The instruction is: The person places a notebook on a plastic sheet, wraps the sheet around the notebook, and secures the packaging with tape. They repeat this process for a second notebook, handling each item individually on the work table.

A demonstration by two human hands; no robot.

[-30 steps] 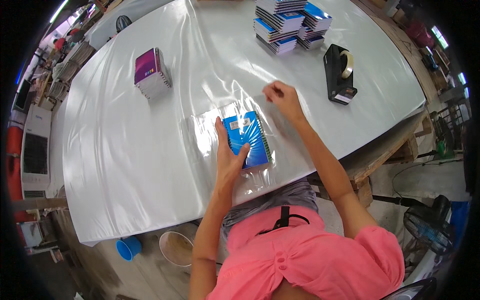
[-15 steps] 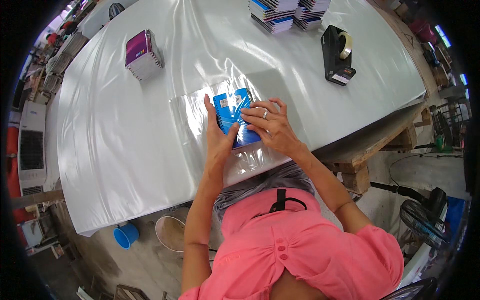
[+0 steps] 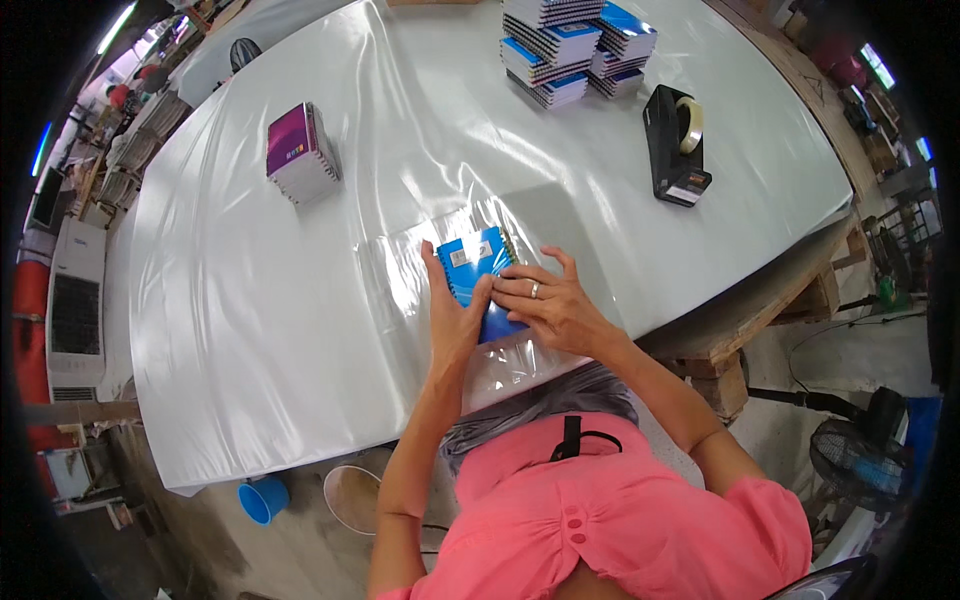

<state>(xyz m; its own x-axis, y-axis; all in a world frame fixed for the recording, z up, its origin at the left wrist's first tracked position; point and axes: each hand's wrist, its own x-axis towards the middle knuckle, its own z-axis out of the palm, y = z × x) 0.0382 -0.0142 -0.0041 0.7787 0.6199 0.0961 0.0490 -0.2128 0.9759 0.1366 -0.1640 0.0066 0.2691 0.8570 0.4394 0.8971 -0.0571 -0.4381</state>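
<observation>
From up here I see both hands on the blue spiral notebook [image 3: 478,278], which lies flat inside a clear plastic sleeve [image 3: 440,290] near the front edge of the white-covered table [image 3: 250,330]. My left hand [image 3: 455,315] presses its left side, fingers stretched and nearly flat; my right hand [image 3: 550,305] rests over its lower right corner, fingers spread — neither is curled around it. I judge the notebook light and fairly stiff, the film slick and crinkly, so the book's edges look the safest hold. A purple notebook stack [image 3: 300,150], blue notebook stacks [image 3: 575,50] and a black tape dispenser [image 3: 675,145] sit well apart.
</observation>
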